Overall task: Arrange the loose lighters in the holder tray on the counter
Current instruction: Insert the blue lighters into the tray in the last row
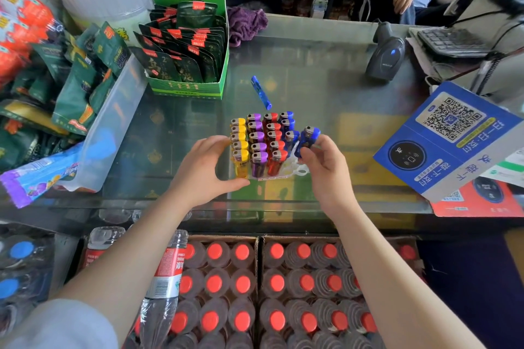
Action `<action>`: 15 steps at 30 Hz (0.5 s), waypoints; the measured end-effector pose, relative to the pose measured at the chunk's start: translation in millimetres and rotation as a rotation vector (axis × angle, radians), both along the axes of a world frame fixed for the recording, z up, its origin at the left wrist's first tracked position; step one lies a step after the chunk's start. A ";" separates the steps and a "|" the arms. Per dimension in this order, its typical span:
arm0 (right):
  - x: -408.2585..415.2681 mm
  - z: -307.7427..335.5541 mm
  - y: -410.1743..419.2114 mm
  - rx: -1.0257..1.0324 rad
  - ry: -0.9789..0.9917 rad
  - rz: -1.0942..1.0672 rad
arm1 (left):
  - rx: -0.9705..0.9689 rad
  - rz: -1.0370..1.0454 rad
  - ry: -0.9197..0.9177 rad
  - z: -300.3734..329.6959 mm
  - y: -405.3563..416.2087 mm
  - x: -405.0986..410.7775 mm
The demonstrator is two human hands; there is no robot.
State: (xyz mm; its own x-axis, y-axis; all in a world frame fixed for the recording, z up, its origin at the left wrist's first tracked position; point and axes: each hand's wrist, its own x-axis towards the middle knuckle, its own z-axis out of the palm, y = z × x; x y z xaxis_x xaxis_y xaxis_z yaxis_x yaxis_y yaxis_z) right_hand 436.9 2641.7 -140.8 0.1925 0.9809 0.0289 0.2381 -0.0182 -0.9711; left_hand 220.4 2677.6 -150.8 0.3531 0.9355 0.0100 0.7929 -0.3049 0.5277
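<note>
Translucent blue lighter (307, 141) pinched above white plastic tray (295, 168)

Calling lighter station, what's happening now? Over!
Left hand steadying tray. Right hand pinching blue lighter over empty blue slots. One loose blue lighter on the counter behind. Nothing in the way.

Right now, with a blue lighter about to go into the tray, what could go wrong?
1. The right hand holds the blue lighter tilted beside the blue column; lowered askew, it may miss an open slot in the holder tray or tip neighbours.
2. The left hand only touches the yellow column, so the tray could slide on the glass counter.
3. Another loose blue lighter behind the tray could be overlooked.
</note>
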 end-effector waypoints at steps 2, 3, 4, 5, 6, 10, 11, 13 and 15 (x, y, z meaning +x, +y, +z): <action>-0.9 -4.0 -0.3 0.020 -0.009 -0.011 | -0.003 0.000 0.002 0.2 -0.1 0.1; -1.3 -4.2 -0.8 0.026 -0.046 -0.013 | -0.003 0.001 0.002 0.4 -0.2 0.0; -1.2 -4.5 -1.0 0.033 -0.078 -0.020 | -0.004 0.002 0.001 0.4 -0.1 0.0; -1.2 -4.6 -1.4 0.045 -0.097 -0.033 | -0.004 0.002 0.001 0.4 -0.2 0.0; -1.1 -4.9 -1.9 0.058 -0.108 -0.047 | -0.006 0.002 0.002 0.0 -0.2 0.0; 1.0 -4.5 -2.4 0.072 -0.198 -0.037 | -0.015 0.000 0.003 -1.1 1.3 -0.8; 2.3 -4.3 -1.4 0.079 -0.244 -0.025 | -0.018 -0.001 0.001 -1.4 1.5 -1.1; 3.1 -3.5 -0.2 0.135 -0.336 0.010 | -0.023 -0.002 -0.002 -1.9 1.5 -1.4; 1.4 -4.7 -2.0 0.204 -0.389 0.037 | -0.024 -0.003 -0.008 -1.6 1.4 -1.2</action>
State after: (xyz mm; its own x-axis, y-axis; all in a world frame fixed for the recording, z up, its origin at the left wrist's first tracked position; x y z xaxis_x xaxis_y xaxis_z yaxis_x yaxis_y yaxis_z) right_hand 438.4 2639.7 -145.5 0.0944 0.9536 0.2858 0.5835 0.1796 -0.7920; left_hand 219.2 2679.0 -152.4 0.3557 0.9346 -0.0097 0.7880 -0.2943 0.5408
